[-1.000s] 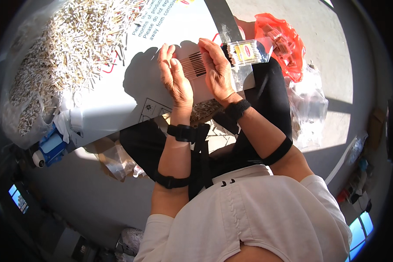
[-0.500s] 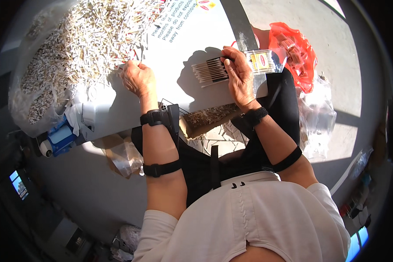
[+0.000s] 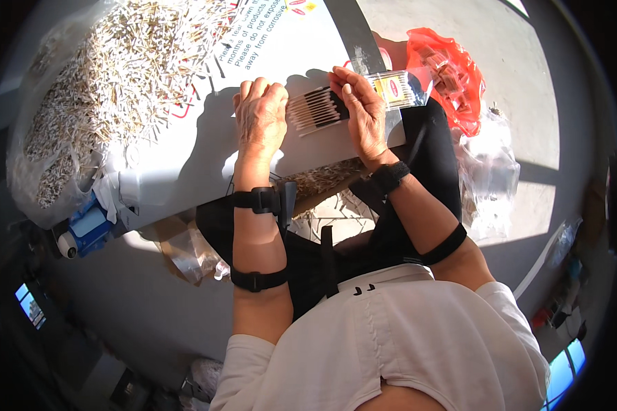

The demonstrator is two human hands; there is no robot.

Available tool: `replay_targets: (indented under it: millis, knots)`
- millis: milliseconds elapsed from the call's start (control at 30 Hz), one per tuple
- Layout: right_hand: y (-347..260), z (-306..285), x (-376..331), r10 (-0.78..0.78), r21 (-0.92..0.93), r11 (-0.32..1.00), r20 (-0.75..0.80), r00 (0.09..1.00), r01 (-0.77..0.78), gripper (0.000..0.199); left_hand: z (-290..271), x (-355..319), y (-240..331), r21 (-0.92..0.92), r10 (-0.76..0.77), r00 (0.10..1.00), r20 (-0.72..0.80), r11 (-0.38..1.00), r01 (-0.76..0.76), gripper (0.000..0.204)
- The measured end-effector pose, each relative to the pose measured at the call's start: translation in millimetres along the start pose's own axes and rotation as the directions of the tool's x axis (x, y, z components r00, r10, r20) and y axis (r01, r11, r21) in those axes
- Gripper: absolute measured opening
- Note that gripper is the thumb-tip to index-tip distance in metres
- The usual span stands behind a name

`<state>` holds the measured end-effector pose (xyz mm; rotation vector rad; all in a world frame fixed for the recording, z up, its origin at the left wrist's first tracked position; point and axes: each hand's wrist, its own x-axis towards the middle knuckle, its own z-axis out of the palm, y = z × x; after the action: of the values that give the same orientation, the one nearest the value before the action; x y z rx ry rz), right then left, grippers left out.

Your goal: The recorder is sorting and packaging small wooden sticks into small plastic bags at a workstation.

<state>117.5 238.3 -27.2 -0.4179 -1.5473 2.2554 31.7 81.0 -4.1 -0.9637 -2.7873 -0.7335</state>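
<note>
Swabs already lie aligned at twelve o'clock; the heap at ten is still loose. Left hand curls, contents hidden; right hand half-open, grip unclear.

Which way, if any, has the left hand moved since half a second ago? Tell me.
Yes: the left hand moved right, away from the swab pile, toward the swab row.

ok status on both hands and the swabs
Left hand curled, grip hidden, left of the swab row. Right hand at the row's right end. Swab packet beyond it; loose swab heap farther left.
</note>
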Motion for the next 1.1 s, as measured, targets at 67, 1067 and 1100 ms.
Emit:
replay_targets:
  millis: [67,1067,1100]
  knots:
    - [2,-2,1,-0.006,-0.005,1.000,-0.005,1.000,0.006,0.029,4,1,4,-0.018,0.018,1.000,0.023,1.000,-0.017,0.015]
    - [-4,-9,-5,0.008,-0.049,0.999,0.035,0.999,-0.007,0.032,7,-47,32,-0.248,-0.095,0.995,-0.007,0.965,0.090,0.085]
    - [-4,-9,-6,0.017,-0.062,0.998,0.037,0.999,-0.015,0.032,7,-47,35,-0.184,-0.104,0.995,0.009,0.977,0.104,0.085]
